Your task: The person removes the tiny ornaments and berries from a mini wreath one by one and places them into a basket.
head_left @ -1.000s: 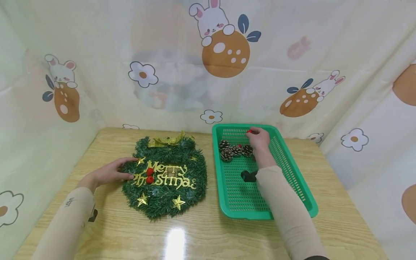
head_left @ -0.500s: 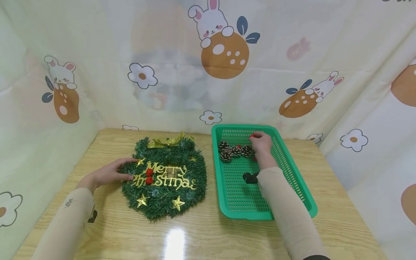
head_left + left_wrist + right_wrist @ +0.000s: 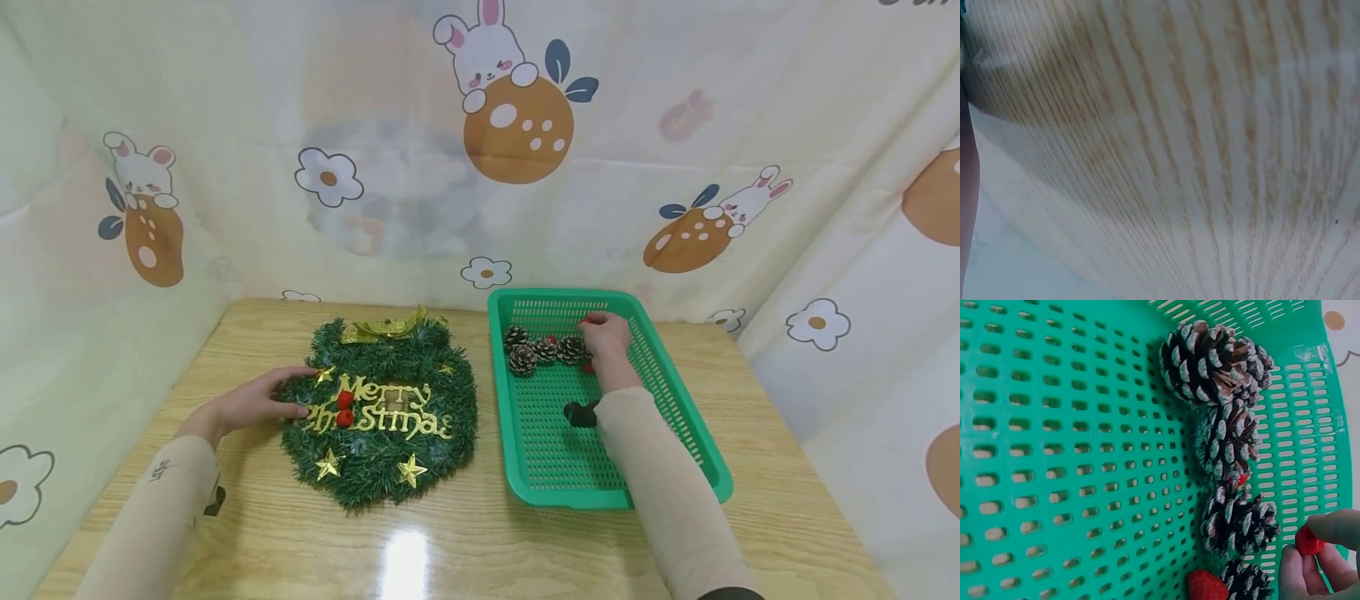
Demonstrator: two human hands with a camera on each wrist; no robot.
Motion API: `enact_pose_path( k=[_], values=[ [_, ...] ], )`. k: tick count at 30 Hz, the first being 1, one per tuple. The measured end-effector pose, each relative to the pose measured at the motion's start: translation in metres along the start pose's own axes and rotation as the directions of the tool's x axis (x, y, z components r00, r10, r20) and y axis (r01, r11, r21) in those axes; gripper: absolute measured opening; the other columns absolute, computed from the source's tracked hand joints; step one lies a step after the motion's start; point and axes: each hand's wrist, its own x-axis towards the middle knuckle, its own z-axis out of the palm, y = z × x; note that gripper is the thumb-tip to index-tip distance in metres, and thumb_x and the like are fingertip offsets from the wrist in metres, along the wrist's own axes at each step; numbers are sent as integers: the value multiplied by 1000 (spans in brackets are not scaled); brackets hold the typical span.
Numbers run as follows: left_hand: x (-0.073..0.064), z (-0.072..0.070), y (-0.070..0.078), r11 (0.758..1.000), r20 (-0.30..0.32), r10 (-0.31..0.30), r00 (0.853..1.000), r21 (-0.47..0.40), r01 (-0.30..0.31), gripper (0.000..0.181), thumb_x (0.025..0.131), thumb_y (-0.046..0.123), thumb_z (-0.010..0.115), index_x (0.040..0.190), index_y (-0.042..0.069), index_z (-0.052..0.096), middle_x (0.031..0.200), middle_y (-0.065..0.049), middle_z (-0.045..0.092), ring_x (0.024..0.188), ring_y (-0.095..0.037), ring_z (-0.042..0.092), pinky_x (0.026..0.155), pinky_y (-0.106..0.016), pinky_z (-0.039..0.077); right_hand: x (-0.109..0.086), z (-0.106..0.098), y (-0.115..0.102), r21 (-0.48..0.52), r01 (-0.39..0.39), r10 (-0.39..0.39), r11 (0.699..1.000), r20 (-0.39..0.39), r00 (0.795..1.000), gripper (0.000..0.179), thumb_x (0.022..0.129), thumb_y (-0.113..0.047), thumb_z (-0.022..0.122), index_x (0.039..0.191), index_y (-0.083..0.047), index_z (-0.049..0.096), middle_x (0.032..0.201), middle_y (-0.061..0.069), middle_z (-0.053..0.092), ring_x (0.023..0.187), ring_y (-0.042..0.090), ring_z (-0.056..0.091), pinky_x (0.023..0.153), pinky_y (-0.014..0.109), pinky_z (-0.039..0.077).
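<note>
A green Christmas wreath [image 3: 450,417] with gold "Merry Christmas" lettering lies on the table at left. Two red berries [image 3: 345,418] sit one above the other on the lettering. My left hand [image 3: 258,398] touches the wreath's left edge, thumb and forefinger spread apart. Inside the green basket [image 3: 517,467], at its far side, my right hand [image 3: 606,335] pinches a small red berry [image 3: 1309,542] between thumb and fingers. Several frosted pine cones [image 3: 1229,440] lie in a row beside that hand. Another red berry [image 3: 1207,586] rests near the last cone, and a bit of red shows between cones.
Gold stars [image 3: 411,471] and a gold bow [image 3: 386,327] decorate the wreath. The wooden table [image 3: 300,542] backs onto a curtain [image 3: 405,208] printed with rabbits and flowers. In the left wrist view, mostly tabletop [image 3: 1179,156] shows.
My right hand has come slightly nearer and to the right within the basket, still pinching the red berry. The left hand stays at the wreath's edge.
</note>
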Motion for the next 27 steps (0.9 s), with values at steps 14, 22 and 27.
enact_pose_path(
  k=[14, 22, 27],
  values=[
    [1, 0, -3, 1000, 2, 3, 1000, 0, -3, 72, 91, 24, 70, 151, 6, 34, 157, -28, 17, 141, -55, 7, 107, -72, 11, 2, 1, 4, -77, 0, 0, 997, 0, 1000, 38, 95, -10, 59, 132, -2, 58, 136, 20, 48, 124, 33, 45, 99, 47, 46],
    [1, 0, -2, 1000, -3, 14, 1000, 26, -14, 71, 92, 25, 70, 151, 7, 35, 156, -28, 18, 139, -57, 9, 106, -73, 11, 0, 0, 4, -91, 20, -20, 996, -1, 1000, 37, 93, -9, 61, 129, 0, 59, 135, 20, 48, 125, 34, 45, 98, 45, 46],
    [0, 0, 0, 999, -2, 13, 1000, 29, -13, 71, 92, 25, 70, 150, 6, 35, 156, -29, 18, 139, -57, 10, 107, -73, 12, 0, -3, 4, -100, 28, -27, 995, 7, 1000, 39, 94, -9, 60, 132, 0, 57, 137, 20, 48, 125, 35, 45, 100, 45, 45]
  ],
)
